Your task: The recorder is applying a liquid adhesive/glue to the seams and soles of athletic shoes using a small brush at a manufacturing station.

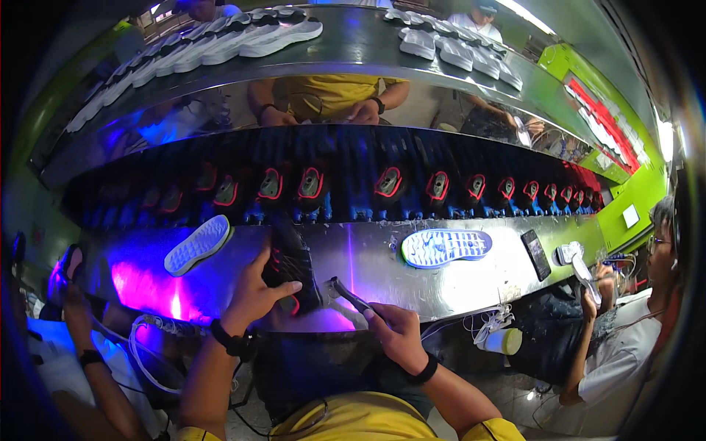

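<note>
My left hand (pixel 250 294) is closed around a black shoe upper (pixel 300 257) with red trim, held over the near edge of the metal bench (pixel 368 257). Its thumb lies across the shoe's side. In my right hand (pixel 401 331) is a slim, dark-handled brush (pixel 353 297), its head just right of the shoe and apart from it. A white-and-blue shoe sole (pixel 197 245) rests tread up on the bench, left of the shoe. Farther right lies another sole (pixel 447 248), also tread up.
Behind the bench runs a row of black shoes (pixel 387 184) with red-trimmed collars. A shelf above (pixel 353 51) carries white soles. A phone (pixel 536 255) lies at right, near a co-worker's hand (pixel 590 298) holding a white sole. Another co-worker's hand (pixel 73 301) is at left. Cables (pixel 489 323) hang below.
</note>
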### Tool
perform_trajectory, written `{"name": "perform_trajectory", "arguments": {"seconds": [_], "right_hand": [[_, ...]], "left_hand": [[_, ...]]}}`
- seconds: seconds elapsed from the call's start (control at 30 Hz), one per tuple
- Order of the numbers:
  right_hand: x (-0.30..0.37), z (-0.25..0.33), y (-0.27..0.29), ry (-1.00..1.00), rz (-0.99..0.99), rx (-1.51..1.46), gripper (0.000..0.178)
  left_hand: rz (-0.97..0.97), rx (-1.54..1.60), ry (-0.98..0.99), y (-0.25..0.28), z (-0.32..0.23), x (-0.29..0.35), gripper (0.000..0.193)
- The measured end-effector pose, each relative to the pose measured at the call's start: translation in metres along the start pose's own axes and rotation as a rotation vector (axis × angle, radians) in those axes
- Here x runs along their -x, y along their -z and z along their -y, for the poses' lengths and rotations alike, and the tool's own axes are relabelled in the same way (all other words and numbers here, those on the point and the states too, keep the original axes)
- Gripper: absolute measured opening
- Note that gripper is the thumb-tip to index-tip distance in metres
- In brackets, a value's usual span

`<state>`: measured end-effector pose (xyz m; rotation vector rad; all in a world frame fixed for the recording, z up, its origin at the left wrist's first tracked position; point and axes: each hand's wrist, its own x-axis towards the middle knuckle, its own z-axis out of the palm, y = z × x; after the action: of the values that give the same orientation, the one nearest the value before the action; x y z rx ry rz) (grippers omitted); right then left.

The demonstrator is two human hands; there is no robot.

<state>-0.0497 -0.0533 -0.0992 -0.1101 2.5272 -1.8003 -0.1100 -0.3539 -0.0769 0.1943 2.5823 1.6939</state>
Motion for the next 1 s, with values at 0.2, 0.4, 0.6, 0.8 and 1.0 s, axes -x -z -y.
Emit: {"name": "perform_trajectory", "arguments": {"seconds": [0.2,0.4,0.6,0.8,1.0], "right_hand": [[-0.003,0.034,0.014,0.165,0.004,0.057,0.023],[0.011,0.042,0.017,0.236,-0.012,0.062,0.019],[0.014,0.057,0.024,0.261,-0.075,0.190,0.017],[0.014,0.063,0.034,0.274,-0.015,0.171,0.021],[0.021,0.062,0.047,0.212,0.139,0.135,0.022]], "left_hand": [[0.044,0.305,0.038,-0.027,-0.008,0.046,0.100],[0.110,0.496,0.035,-0.030,-0.038,0.064,0.098],[0.192,0.371,0.009,-0.024,-0.042,0.071,0.099],[0.163,0.265,-0.016,-0.018,-0.045,0.065,0.100],[0.114,0.492,0.067,-0.014,-0.055,0.059,0.094]]}}
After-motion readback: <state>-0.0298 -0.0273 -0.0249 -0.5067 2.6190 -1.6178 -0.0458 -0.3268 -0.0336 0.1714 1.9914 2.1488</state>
